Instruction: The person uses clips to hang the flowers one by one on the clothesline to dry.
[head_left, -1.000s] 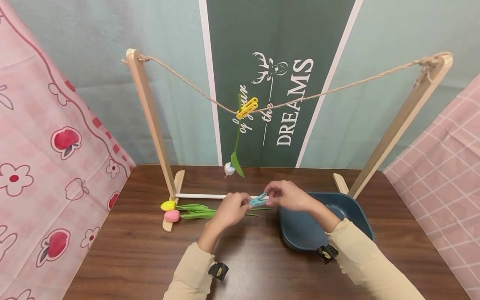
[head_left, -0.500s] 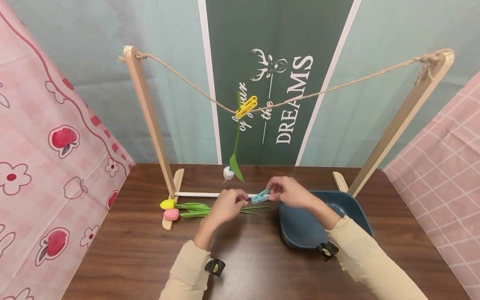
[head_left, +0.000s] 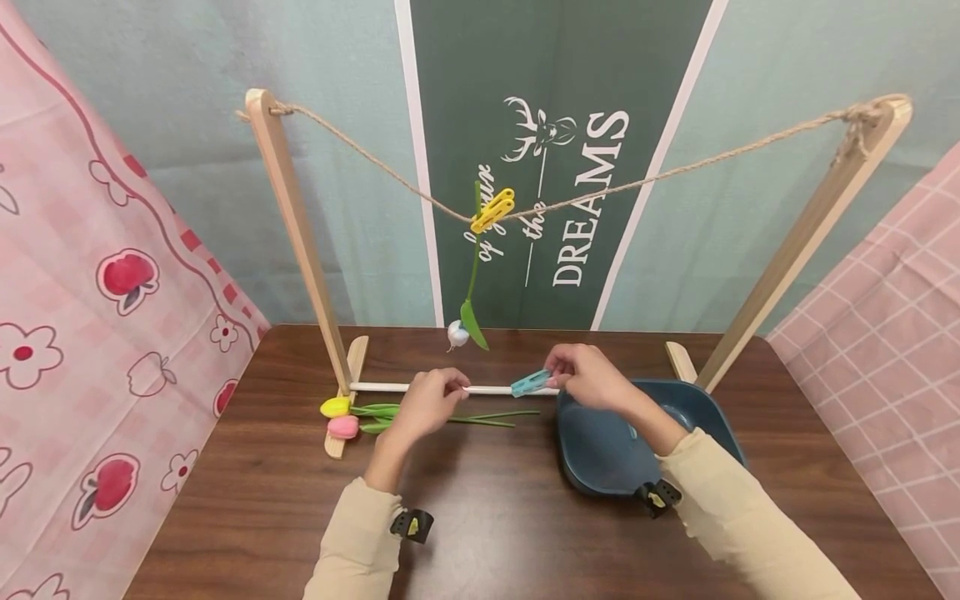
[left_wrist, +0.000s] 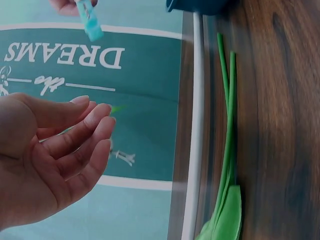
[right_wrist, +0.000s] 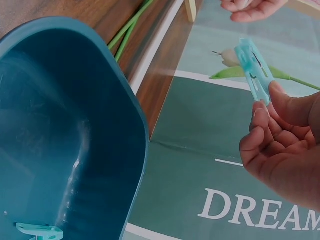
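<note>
Thumb and fingers of my right hand (head_left: 588,377) pinch a light blue clothespin (right_wrist: 254,70) by one end, beside the tub's far left corner in the head view. My left hand (left_wrist: 65,145) is off to the left, its fingers loosely bent with nothing in them. It overlaps the leaves of two artificial tulips on the table, a yellow tulip (head_left: 335,407) and a pink tulip (head_left: 342,427), whose stems point right. Above the hands, a yellow clothespin (head_left: 492,210) holds a white tulip (head_left: 457,334) head-down on the rope (head_left: 637,182).
Two wooden posts, left (head_left: 296,225) and right (head_left: 806,250), carry the sagging rope. A white rod (head_left: 390,387) runs low between them. The dark blue tub (head_left: 573,467) stands at the right with another light blue clothespin (right_wrist: 40,230) inside. A printed cloth hangs behind.
My left hand has come away from the blue clothespin and moved left. The right hand keeps its pinch on the clothespin and has shifted slightly right and up.
</note>
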